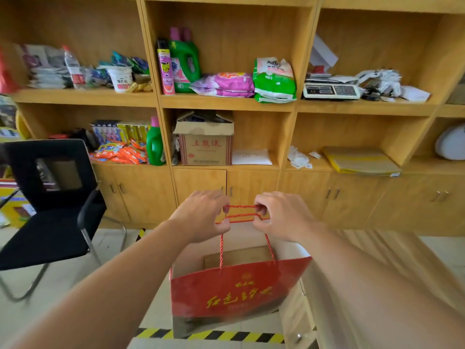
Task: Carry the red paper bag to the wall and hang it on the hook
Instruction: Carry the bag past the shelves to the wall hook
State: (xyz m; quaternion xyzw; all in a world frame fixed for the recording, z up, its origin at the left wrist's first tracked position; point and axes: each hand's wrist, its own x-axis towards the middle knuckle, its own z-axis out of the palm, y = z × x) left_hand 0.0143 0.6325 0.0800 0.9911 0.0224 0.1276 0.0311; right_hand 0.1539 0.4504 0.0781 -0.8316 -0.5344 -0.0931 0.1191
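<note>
Head view, nearest first: two bare forearms reach forward, and below them hangs the red paper bag (pixel 234 290), its mouth open and its inside apparently empty, above a floor marked with yellow-and-black striped tape (pixel 211 335). The left hand (pixel 201 215) and the right hand (pixel 284 215) are each closed around the red cord handles (pixel 241 212), pinching both loops together and pulling them taut between the fists, so the bag is clear of the floor. It looks light, with stiff card walls that would crease if squeezed; the twisted cords are the sensible place to hold, kept spread so a hook could pass between the hands. A black chair (pixel 50 210) stands to the left. Beyond are wooden shelves (pixel 226 102) crowded with green bottles, packets, a cardboard box (pixel 205 144) and a weighing scale (pixel 331 91). No hook is in sight, so the carrying seems not yet finished.
</note>
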